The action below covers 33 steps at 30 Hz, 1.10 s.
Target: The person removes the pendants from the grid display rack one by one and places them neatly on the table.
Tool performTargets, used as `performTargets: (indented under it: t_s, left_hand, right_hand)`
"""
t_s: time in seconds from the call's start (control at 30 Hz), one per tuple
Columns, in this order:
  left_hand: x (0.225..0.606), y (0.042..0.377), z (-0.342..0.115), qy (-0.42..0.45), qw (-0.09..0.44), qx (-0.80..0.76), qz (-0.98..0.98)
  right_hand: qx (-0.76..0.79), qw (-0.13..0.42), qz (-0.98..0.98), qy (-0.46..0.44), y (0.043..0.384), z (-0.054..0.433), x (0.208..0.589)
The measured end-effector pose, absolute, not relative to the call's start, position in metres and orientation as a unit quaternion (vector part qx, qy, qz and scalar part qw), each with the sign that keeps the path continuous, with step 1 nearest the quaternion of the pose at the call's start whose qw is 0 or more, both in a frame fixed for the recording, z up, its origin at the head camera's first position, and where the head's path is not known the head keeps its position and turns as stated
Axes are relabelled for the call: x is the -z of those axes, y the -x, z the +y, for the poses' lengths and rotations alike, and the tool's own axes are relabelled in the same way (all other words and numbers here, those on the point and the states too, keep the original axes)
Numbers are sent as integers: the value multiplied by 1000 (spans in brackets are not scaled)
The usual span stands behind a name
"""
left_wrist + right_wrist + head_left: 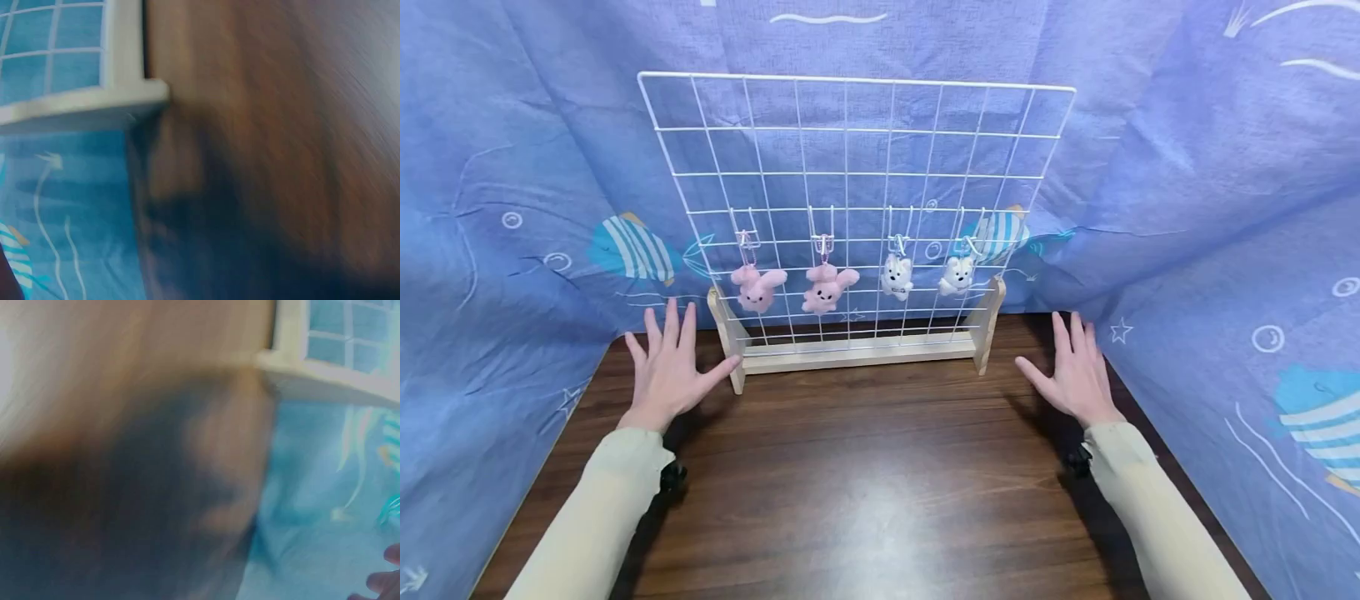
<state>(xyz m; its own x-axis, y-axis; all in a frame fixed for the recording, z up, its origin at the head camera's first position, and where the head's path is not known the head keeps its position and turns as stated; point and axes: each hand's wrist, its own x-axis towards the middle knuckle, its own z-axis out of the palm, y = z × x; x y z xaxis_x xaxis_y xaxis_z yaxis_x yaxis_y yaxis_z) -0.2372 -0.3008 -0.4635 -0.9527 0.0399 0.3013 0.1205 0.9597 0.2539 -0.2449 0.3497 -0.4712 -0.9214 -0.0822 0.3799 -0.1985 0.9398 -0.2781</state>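
Observation:
A white wire grid rack (868, 175) stands upright in a wooden base (857, 353) at the back of the table. From hooks on it hang two pink bunny plush keychains, the outer one (757, 290) and the inner one (826, 290). Right of them hang two white bear-like plush keychains, one (897, 277) nearer the middle and one (957, 276) further right. My left hand (668, 371) is spread with straight fingers beside the base's left foot, holding nothing. Beyond the right foot my right hand (1075, 379) is likewise spread and holds nothing; its fingertips (382, 581) show in the right wrist view.
The dark brown wooden table (865, 467) carries a bright glare near its front. Blue cloth (1210, 250) with fish and star prints hangs behind the rack and along both sides, close to each hand. Both wrist views are blurred.

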Motion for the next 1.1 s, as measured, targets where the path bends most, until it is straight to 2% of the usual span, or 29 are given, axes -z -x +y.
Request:
performTargets:
  t_s: [0.13,0.43,0.57,0.73,1.1]
  left_hand:
    - [450,245,-291,40,140,211,-967]
    - [428,260,-269,80,144,424,-891]
    - [424,261,-262,62,145,467,-870]
    - [426,264,-257,43,171,506,-844]
    - [435,270,-258,58,235,541,-806]
  right_hand:
    - [-227,187,-952,-83,249,333,454]
    - [-298,253,-912,-125,258,294,424]
    - [-325,279,-895,-120,257,278,417]
    - [-360,305,-872,-127,259,262,406]
    - [-411,291,-854,-132,265,238,382]
